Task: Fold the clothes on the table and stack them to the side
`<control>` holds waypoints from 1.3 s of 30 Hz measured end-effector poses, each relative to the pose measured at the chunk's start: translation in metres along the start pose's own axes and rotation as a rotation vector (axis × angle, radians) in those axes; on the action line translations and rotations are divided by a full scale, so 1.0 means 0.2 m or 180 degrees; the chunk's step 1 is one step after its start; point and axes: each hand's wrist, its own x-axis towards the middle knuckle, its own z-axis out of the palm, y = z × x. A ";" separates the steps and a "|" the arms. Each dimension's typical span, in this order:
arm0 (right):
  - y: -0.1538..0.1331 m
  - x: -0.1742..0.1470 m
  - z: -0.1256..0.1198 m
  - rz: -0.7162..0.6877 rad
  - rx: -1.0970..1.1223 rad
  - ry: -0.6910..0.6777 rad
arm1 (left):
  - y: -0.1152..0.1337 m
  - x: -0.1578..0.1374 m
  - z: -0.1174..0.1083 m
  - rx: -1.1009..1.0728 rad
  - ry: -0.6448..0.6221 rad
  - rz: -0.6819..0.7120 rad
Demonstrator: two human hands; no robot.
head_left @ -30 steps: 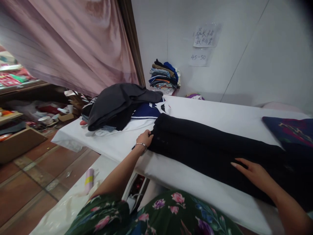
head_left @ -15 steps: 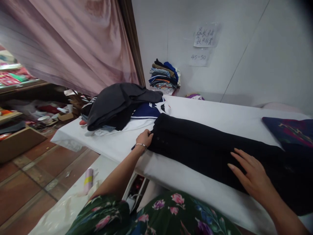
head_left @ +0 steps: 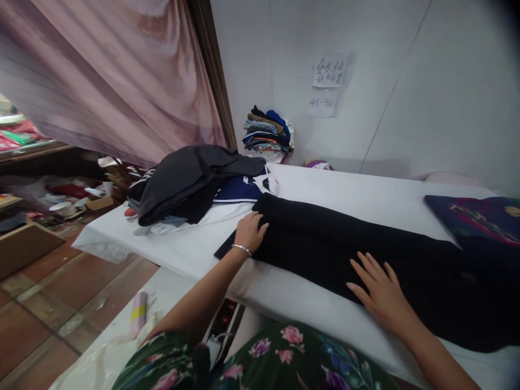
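Note:
A long black garment (head_left: 317,238), folded into a strip, lies across the white-covered table. My left hand (head_left: 251,234) rests palm down on its left end, fingers laid out over the cloth and none of it gripped. A dark flap of the garment sticks out to the left beneath that wrist. Farther right, my right hand (head_left: 379,290) is spread flat over the near half of the garment. At the right edge of the view the black cloth meets a dark blue patterned piece of fabric (head_left: 479,216); where one ends is hard to see.
A heap of clothes with a dark grey garment (head_left: 187,176) on top lies on the table's left part. Folded clothes are stacked (head_left: 268,132) by the wall. A pink curtain (head_left: 162,70) hangs at left. A pinkish roll with a yellow band (head_left: 138,311) stands at lower left.
My left hand has let go of the garment's left edge and now lies flat on it. A dark flap shows farther left. My right hand has slid left, still spread on the cloth.

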 end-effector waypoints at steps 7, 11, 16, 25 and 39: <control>-0.15 0.08 0.03 -0.0082 0.0071 -0.0218 | 0.20 0.01 0.20 0.0241 -0.0755 0.0850; -0.12 0.04 -0.03 -0.0036 0.0106 -0.0279 | 0.17 0.02 0.26 0.0466 -0.0803 0.0891; 0.18 -0.17 -0.10 0.1042 -0.0066 -0.0139 | 0.16 0.04 0.26 0.0619 -0.0789 0.0924; 0.32 -0.31 -0.08 0.1433 0.0060 -0.0043 | 0.14 0.09 0.31 0.0731 -0.0785 0.1035; 0.48 -0.37 -0.10 0.2042 -0.0546 0.0232 | 0.11 0.09 0.33 0.0524 -0.0773 0.1160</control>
